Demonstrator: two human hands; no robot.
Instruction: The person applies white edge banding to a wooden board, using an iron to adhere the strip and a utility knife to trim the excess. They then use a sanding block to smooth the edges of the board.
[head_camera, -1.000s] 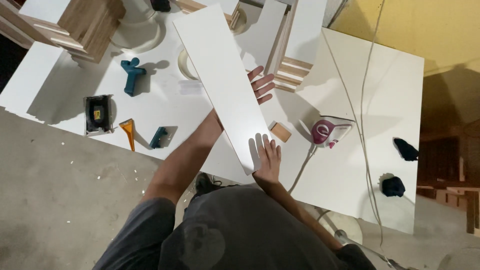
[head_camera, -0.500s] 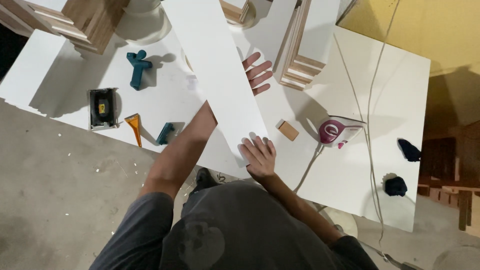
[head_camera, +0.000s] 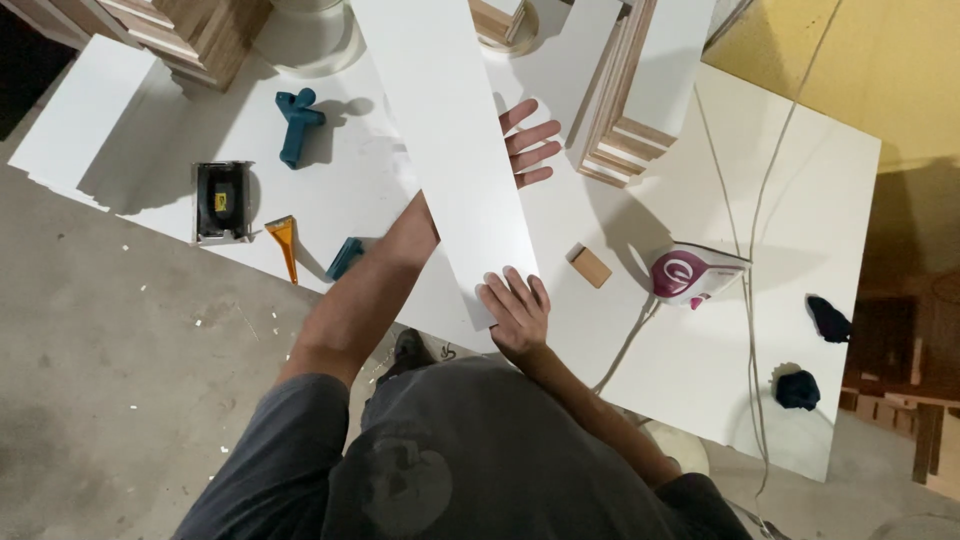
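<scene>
A long white board (head_camera: 450, 150) lies slanted over the white worktable (head_camera: 800, 200), its far end running out of the top of the view. My left arm passes beneath the board, and my left hand (head_camera: 532, 146) shows past its right edge with the fingers stretched out, bearing it from below. My right hand (head_camera: 515, 312) sits on the near corner of the board, fingers spread over the top. My own dark grey shirt hides the table's front edge below the hands.
A small wooden block (head_camera: 590, 265) and a pink-and-white iron (head_camera: 695, 272) with its cable (head_camera: 745, 330) lie right of the board. At left are a teal tool (head_camera: 297, 125), a black-and-yellow tool (head_camera: 220, 200) and an orange scraper (head_camera: 285, 240). Stacked panels (head_camera: 625, 100) stand behind.
The board has shifted slightly left and away across the table. My right hand has slid from the top of its near end to the near corner.
</scene>
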